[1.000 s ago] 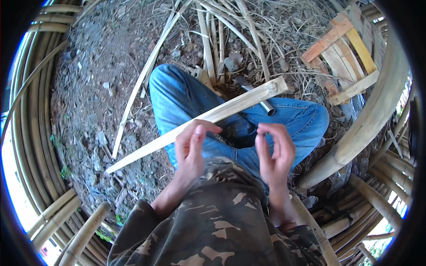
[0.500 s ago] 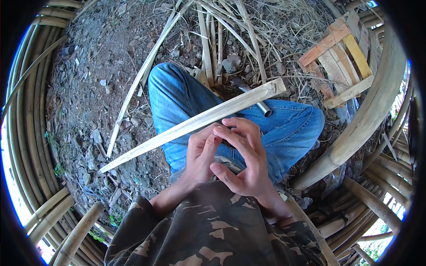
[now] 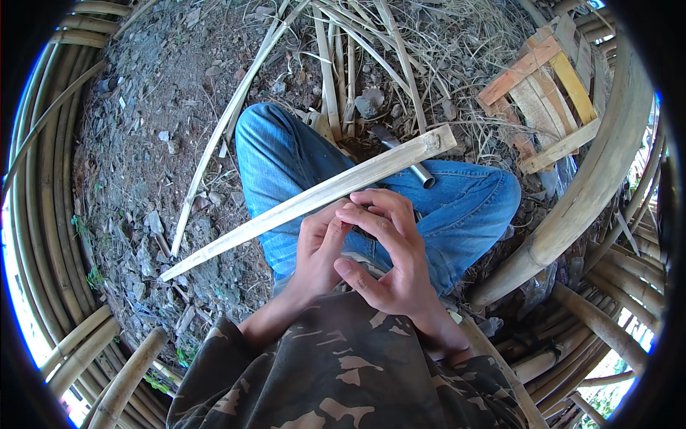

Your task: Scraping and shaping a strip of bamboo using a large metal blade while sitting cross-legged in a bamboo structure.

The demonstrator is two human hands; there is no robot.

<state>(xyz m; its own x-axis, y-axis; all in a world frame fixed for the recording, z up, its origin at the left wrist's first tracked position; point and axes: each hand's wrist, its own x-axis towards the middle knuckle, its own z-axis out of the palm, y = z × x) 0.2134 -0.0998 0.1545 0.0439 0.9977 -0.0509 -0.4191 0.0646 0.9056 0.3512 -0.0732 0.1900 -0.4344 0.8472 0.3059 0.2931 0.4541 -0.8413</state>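
Note:
Over my lap, my two hands meet. My left hand is closed, its thumb raised against the bent fingers; whatever lies inside it, if anything, is hidden. The index fingertip of my right hand presses on the left thumb's tip, while the right thumb stands apart. Just beyond them a long split bamboo strip rests slantwise across my jeans, narrow at its left end and broad at its right. Under its broad end a tool with a metal tube-like end sticks out, partly covered.
Long thin bamboo strips lie on the stony ground ahead. A broken wooden crate sits at the far right, near a thick curved bamboo pole. Bamboo poles line the left side, and a grey stone lies beyond my legs.
My right index finger has shifted slightly onto the left thumb, covering a red spot that showed there before. The bamboo strip stays in place on my legs.

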